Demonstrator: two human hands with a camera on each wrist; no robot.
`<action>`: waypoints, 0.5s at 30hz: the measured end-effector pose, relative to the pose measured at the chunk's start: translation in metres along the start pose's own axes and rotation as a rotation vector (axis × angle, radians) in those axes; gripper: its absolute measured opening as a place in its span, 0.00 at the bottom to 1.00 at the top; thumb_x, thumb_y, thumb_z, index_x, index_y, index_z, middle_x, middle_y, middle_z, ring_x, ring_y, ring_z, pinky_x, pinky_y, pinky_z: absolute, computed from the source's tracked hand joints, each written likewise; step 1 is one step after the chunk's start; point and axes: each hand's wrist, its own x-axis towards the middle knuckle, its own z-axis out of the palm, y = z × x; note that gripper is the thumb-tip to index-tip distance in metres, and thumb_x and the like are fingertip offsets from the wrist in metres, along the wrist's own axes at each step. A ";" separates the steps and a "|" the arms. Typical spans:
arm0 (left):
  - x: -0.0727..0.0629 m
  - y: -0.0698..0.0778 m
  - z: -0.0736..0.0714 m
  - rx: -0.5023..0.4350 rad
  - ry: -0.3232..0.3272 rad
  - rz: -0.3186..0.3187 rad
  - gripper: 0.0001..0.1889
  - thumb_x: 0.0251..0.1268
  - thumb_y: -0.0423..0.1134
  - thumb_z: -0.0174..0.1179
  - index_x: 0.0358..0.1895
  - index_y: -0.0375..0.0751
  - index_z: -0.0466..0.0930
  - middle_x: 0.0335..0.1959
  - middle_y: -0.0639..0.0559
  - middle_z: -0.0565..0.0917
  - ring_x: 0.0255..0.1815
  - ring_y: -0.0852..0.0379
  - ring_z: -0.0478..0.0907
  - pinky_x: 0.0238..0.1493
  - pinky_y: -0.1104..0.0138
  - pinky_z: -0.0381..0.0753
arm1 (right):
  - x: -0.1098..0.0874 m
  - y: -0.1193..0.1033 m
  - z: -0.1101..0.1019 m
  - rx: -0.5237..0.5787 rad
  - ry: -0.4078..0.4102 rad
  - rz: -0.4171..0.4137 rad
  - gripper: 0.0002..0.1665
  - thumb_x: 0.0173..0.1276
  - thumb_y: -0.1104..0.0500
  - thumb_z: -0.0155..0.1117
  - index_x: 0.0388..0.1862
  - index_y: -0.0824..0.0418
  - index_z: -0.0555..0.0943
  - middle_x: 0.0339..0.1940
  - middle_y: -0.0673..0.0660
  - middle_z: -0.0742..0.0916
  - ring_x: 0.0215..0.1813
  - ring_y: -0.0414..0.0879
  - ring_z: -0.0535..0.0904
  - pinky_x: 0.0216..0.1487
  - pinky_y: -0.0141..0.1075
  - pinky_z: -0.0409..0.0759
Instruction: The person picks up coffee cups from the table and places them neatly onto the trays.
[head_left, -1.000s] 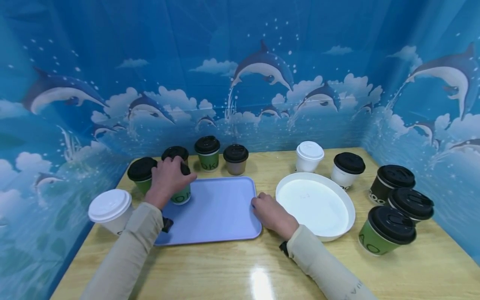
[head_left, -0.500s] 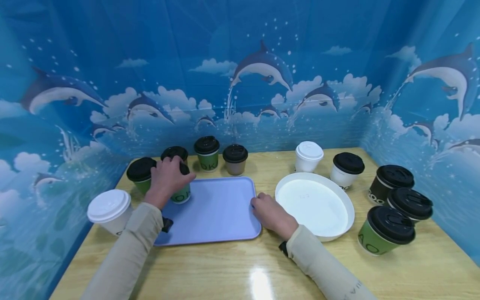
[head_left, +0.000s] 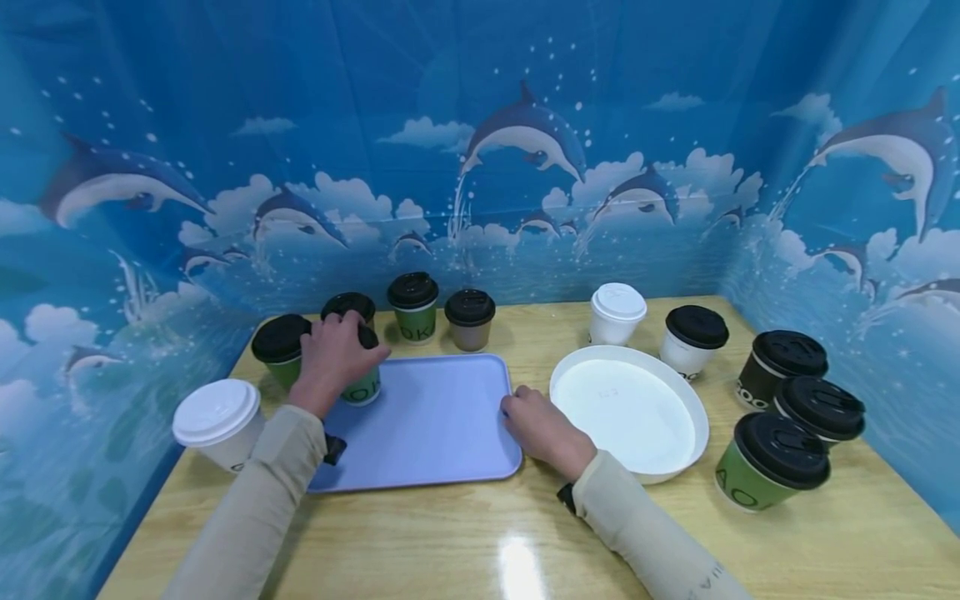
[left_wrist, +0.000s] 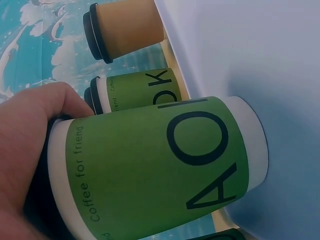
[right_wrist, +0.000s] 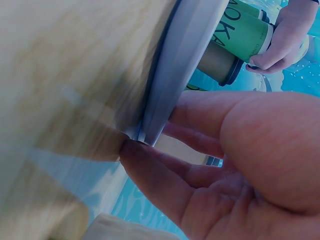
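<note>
My left hand (head_left: 336,357) grips a green paper coffee cup (left_wrist: 165,155) from above, fingers around its black lid. The cup is upright at the left back part of the lilac tray (head_left: 435,425), its base close over the surface in the left wrist view. At the tray's right edge, my right hand (head_left: 546,429) holds the rim between thumb and fingers, as the right wrist view shows (right_wrist: 200,165). Around the left hand stand another green cup (head_left: 283,350), a black-lidded cup (head_left: 349,307) partly hidden behind the hand, and a white-lidded cup (head_left: 221,421).
Behind the tray are a green cup (head_left: 415,308) and a brown cup (head_left: 470,320). A round white tray (head_left: 630,412) lies right of my right hand. Beyond it stand white cups (head_left: 618,314), (head_left: 693,340) and several dark-lidded cups (head_left: 772,462). A dolphin-print curtain (head_left: 480,167) encloses the table.
</note>
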 end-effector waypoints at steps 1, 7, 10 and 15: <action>0.000 0.000 0.000 -0.003 0.002 -0.001 0.36 0.66 0.57 0.63 0.66 0.30 0.72 0.63 0.25 0.72 0.63 0.25 0.67 0.65 0.31 0.62 | 0.000 0.000 0.000 0.000 0.004 -0.001 0.09 0.75 0.66 0.59 0.43 0.69 0.85 0.35 0.65 0.83 0.36 0.56 0.81 0.38 0.47 0.83; 0.000 -0.001 0.000 -0.007 0.012 -0.015 0.37 0.66 0.57 0.64 0.67 0.29 0.72 0.64 0.24 0.71 0.64 0.25 0.66 0.66 0.30 0.60 | -0.001 -0.002 -0.002 0.002 0.030 -0.017 0.08 0.74 0.68 0.59 0.40 0.69 0.85 0.33 0.65 0.82 0.35 0.55 0.81 0.37 0.47 0.83; 0.001 -0.001 0.000 -0.005 0.009 -0.020 0.37 0.66 0.57 0.63 0.67 0.29 0.72 0.64 0.24 0.71 0.65 0.25 0.66 0.67 0.31 0.60 | -0.001 -0.002 -0.002 0.004 0.027 -0.015 0.08 0.74 0.68 0.59 0.41 0.70 0.85 0.34 0.65 0.83 0.35 0.56 0.81 0.37 0.47 0.83; 0.001 -0.002 -0.001 0.005 -0.001 -0.025 0.38 0.66 0.58 0.62 0.67 0.30 0.71 0.65 0.24 0.70 0.65 0.25 0.65 0.67 0.31 0.61 | 0.000 -0.002 -0.002 0.001 0.012 -0.004 0.09 0.76 0.67 0.58 0.42 0.69 0.85 0.35 0.66 0.83 0.36 0.56 0.81 0.38 0.47 0.83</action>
